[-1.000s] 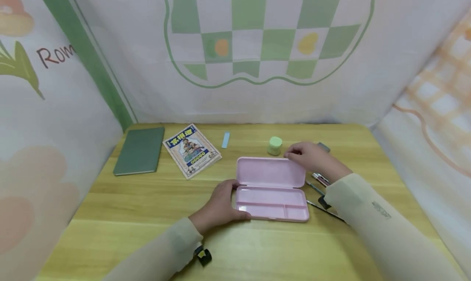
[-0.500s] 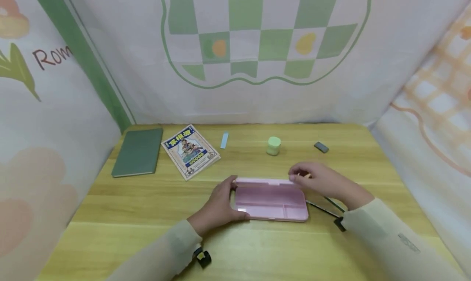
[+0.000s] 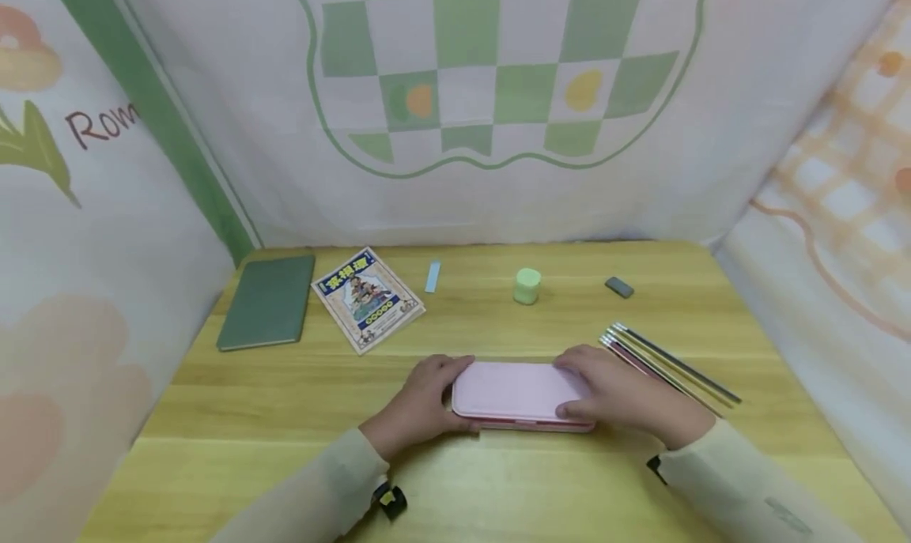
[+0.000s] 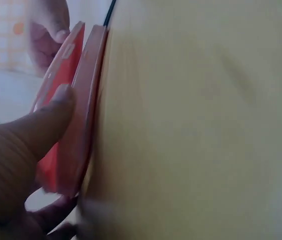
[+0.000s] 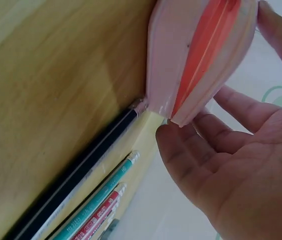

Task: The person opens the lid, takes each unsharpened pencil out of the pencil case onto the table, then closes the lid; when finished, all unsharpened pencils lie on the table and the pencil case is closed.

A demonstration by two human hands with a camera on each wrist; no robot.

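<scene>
A pink pencil case [image 3: 515,389] lies on the table, its lid lowered with a narrow gap left at the front, where the red inside shows. My left hand [image 3: 423,405] grips the left end, thumb along the front wall and fingers behind; the left wrist view has this thumb on the case [image 4: 76,125]. At the right end my right hand [image 3: 615,389] holds the lid, thumb at the front edge and fingers at the back. Seen from the right wrist, the hand [image 5: 241,160] curves round the end of the case [image 5: 173,65].
Several pencils [image 3: 669,361] lie side by side to the right, partly behind my right hand. Farther back are a grey eraser-like block [image 3: 619,287], a light green jar-like item [image 3: 527,286], a blue strip [image 3: 432,277], a comic-style booklet [image 3: 368,299] and a green notebook [image 3: 266,302].
My right hand has swung the lid from upright-and-back forward and down over the case, hiding its compartments. The left hand has stayed at the left end. The pencils show more fully now.
</scene>
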